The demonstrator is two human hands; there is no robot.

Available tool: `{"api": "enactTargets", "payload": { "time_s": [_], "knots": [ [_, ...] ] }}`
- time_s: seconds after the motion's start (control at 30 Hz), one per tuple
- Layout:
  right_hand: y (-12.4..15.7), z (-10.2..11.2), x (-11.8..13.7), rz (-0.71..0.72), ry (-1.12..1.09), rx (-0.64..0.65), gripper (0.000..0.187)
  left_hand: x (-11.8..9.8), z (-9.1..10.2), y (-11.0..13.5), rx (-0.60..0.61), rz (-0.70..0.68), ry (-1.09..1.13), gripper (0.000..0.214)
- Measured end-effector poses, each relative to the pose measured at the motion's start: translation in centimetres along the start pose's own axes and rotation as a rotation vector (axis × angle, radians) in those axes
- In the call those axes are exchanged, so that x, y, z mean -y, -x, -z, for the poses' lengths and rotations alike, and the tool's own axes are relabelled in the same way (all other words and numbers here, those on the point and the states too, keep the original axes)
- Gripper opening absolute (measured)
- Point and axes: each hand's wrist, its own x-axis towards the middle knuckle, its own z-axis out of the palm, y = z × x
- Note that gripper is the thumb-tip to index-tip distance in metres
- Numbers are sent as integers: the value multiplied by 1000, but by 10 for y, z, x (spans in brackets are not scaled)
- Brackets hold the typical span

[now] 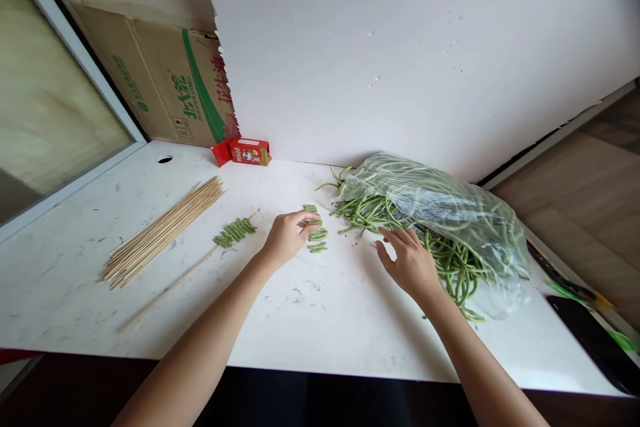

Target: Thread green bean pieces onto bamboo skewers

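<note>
My left hand (287, 237) is over a short column of cut green bean pieces (318, 235) on the white table, thumb and fingers closed around a piece in the column. My right hand (409, 261) hovers palm down in front of the loose long green beans (457, 270), thumb and fingers apart, nothing in them. Those beans spill from a clear plastic bag (440, 190). Left of my left hand lies a wooden skewer (170, 290) with several bean pieces threaded crosswise (235, 232) near its far end.
A bundle of bare skewers (163, 233) lies on the left of the table (320, 333). Behind are a small red box (250, 152) and a cardboard box (165, 87). A black phone (593, 340) and dark-handled scissors (560, 273) lie at the right edge. A white panel (390, 53) stands behind.
</note>
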Motion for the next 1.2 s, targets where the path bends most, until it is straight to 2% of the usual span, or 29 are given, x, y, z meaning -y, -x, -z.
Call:
{"api": "enactTargets", "payload": {
  "time_s": [0.13, 0.3, 0.37, 0.47, 0.63, 0.77, 1.0, 1.1, 1.2],
  "knots": [
    [-29, 0, 25, 23, -194, -27, 23, 8, 8, -1, -15, -69, -164, 15],
    [-55, -22, 47, 115, -426, -35, 21, 26, 19, -8, -52, -39, -345, 19],
    [-57, -32, 49, 118, -474, -65, 22, 34, 21, -16, -82, -16, -409, 20],
    [-52, -40, 49, 72, -549, -99, 24, 45, 17, -35, -39, -17, -447, 23],
    [-41, -36, 46, -16, -637, -103, 26, 60, 3, -69, 41, 16, -496, 21],
    [-39, -32, 42, -54, -667, -105, 25, 67, 1, -77, 100, 59, -529, 26],
    [-40, -34, 37, -105, -708, -84, 21, 60, 13, -77, 189, 68, -531, 32],
    [-40, -39, 33, -111, -789, -75, 26, 47, 18, -73, 163, 54, -531, 33],
    [-39, -45, 28, -102, -924, -30, 28, 26, 26, -55, 104, 30, -535, 32]
  ]
}}
